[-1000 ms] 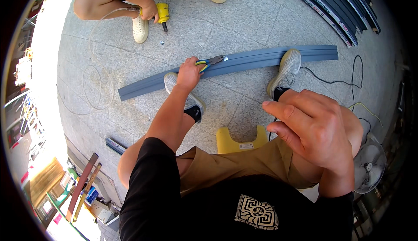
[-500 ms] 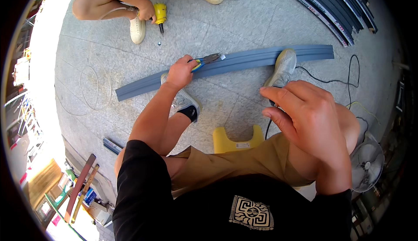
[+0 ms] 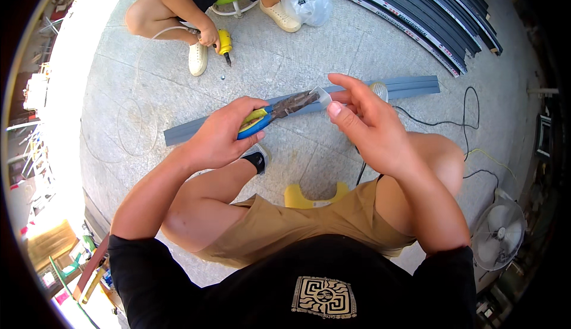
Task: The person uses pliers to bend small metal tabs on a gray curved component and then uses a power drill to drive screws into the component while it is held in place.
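Observation:
My left hand [image 3: 221, 131] is wrapped round the blue and yellow handles of a pair of pliers [image 3: 291, 105]. The jaws point right and grip a small translucent angled piece [image 3: 323, 97]. My right hand [image 3: 376, 128] meets that piece from the other side, its edge between thumb and fingers, with the forefinger raised above. Below the hands, a long grey ribbed strip [image 3: 410, 86] lies across the floor, partly hidden by the pliers and both hands. One of my shoes [image 3: 379, 91] is on the strip toward its right end.
Across from me a seated person's hand [image 3: 209, 35] holds a yellow power driver [image 3: 224, 42], bit down. Dark long strips [image 3: 404, 13] are stacked at far right beside a plastic bag [image 3: 313, 6]. A black cable [image 3: 437, 124], a fan [image 3: 499, 232] and a yellow stool [image 3: 315, 197] are nearby.
The pliers with the small piece have risen off the strip toward me in my left hand. My right hand has moved left and forward to the piece. The view has shifted slightly.

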`<state>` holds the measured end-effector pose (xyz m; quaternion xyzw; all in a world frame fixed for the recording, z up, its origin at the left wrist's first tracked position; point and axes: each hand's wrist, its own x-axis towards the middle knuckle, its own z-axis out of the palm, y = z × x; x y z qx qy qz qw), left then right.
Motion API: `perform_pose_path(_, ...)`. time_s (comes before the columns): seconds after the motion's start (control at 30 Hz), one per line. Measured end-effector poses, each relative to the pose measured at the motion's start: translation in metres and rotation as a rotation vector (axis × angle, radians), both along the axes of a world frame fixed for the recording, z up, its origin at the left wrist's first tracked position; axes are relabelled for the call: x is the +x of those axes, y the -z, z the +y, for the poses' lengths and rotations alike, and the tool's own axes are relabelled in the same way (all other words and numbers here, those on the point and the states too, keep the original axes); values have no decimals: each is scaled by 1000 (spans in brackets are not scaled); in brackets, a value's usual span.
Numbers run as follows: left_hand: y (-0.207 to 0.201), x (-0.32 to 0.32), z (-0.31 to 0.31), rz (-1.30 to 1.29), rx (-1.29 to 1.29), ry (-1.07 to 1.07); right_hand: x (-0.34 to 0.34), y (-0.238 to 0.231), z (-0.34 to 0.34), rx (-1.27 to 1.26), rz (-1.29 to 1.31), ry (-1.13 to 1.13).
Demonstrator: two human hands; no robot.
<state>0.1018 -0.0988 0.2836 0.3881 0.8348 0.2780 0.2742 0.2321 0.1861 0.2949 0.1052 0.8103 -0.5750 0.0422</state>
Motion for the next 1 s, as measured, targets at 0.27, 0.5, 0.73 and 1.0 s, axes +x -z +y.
perform_pose_path(0.27,-14,46,-3,-13,145,-89,5,-7,-3,-528,-110,-76)
perform_pose_path(0.5,2,58,8,-9,149,-182,5,-1,-11,-686,-141,64)
perform_pose_path(0.73,6,56,16,70,162,-222,0,-4,-11,-680,-147,138)
perform_pose_path(1.0,-3,57,16,144,171,-137,2,-5,-15,-719,-159,117)
